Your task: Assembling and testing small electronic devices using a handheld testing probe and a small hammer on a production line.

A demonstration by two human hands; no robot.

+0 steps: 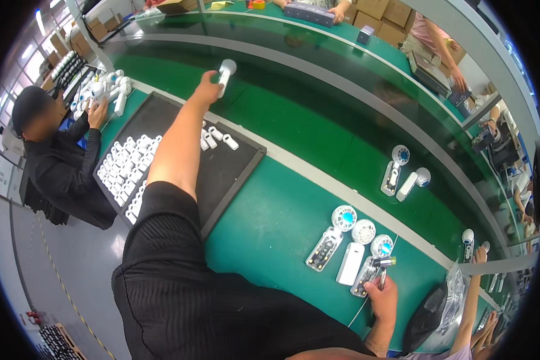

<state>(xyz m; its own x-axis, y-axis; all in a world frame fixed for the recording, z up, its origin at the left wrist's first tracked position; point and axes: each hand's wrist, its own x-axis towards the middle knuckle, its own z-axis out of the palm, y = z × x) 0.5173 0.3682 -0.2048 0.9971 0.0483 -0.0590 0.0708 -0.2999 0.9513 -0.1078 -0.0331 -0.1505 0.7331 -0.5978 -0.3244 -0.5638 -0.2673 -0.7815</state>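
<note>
Left grip [207, 90]: clamped on white fan [224, 78] over green belt [318, 126] | Right grip [383, 294]: together round slim tool [383, 277] at open-backed fan [361, 281] on desk [264, 210] | left forearm [180, 150] hides part of dark tray [225, 174]; pale rail [309, 174] edges belt

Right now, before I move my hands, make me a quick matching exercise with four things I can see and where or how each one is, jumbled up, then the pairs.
Things:
1. Left hand
2. Right hand
3. Dark tray
4. Clear plastic

Place or state:
A. Bearing many small white parts
B. Beside a black bag toward the right end of the bench
C. Holding a slim tool by an opened fan
D. Gripping a white fan out at the green belt

Pairs: 1-D, 2-C, 3-A, 4-B.
</note>
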